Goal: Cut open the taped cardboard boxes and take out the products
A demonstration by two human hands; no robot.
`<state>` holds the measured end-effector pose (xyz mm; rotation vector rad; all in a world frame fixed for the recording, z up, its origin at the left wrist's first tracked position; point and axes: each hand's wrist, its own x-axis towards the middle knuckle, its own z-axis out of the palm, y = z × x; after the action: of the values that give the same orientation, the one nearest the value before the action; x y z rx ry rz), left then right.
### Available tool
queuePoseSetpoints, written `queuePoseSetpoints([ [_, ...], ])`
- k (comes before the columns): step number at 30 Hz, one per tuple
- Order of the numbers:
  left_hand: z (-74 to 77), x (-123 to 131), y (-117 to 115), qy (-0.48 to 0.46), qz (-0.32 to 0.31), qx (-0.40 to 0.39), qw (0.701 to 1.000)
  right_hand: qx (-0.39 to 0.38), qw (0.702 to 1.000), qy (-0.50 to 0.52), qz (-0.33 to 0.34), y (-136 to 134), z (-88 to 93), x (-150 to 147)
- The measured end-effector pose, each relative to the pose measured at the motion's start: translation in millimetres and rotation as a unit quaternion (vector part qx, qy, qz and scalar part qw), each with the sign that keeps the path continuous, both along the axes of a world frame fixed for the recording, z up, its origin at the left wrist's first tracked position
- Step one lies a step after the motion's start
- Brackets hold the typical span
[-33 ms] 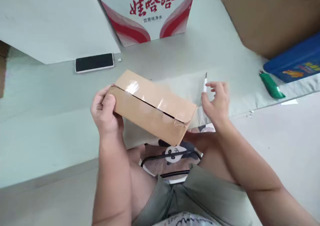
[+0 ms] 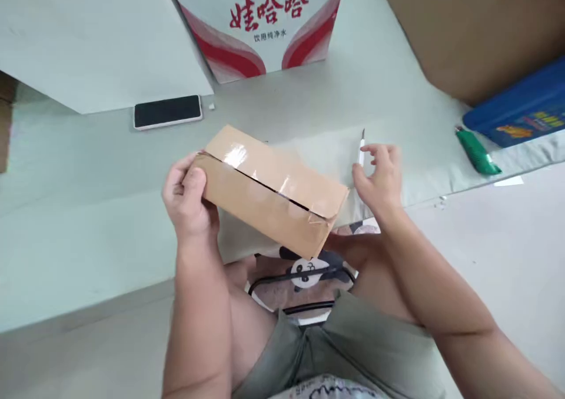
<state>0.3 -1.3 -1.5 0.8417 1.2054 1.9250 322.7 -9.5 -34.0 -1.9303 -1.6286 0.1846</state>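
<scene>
My left hand [image 2: 189,190] is closed on the left end of a brown cardboard box [image 2: 269,190], thumb on top. The box is held tilted, its right end nearer to me. Clear tape shines on its top, and a dark open slit runs lengthwise between the flaps. To the right of the box, my right hand [image 2: 379,172] pinches a slim white utility knife [image 2: 361,156] between thumb and fingers. Its narrow dark blade points away from me, apart from the box. The lower end of the knife is hidden by my fingers.
On the pale-covered table [image 2: 101,222] lies a phone [image 2: 168,113] beside a large white box [image 2: 110,40]. Behind stands a red-and-white water carton [image 2: 269,28]. At right are a big brown carton [image 2: 481,28], a blue package [image 2: 521,107] and a green object [image 2: 478,150].
</scene>
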Motion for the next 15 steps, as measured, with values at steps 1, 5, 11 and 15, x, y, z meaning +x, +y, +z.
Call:
queuePoseSetpoints([
  [1, -1.5, 0.3, -1.4, 0.004, -0.002, -0.003, 1.000, -0.027, 1.000, -0.015, 0.001, 3.8, -4.7, 2.6],
  [5, -7.3, -0.1, -9.9, 0.041, -0.021, -0.010, 0.999, -0.115, 0.992, -0.050, 0.004, 15.5, -11.5, 10.5],
  [11, -12.6, -1.2, -25.4, 0.098, -0.086, -0.029, 0.991, -0.083, 0.984, 0.156, -0.030, 17.2, 1.4, -0.6],
  [15, -13.9, -0.1, -28.7, 0.116, -0.127, -0.025, 0.985, -0.015, 0.944, 0.328, 0.013, 7.2, 4.8, -15.0],
])
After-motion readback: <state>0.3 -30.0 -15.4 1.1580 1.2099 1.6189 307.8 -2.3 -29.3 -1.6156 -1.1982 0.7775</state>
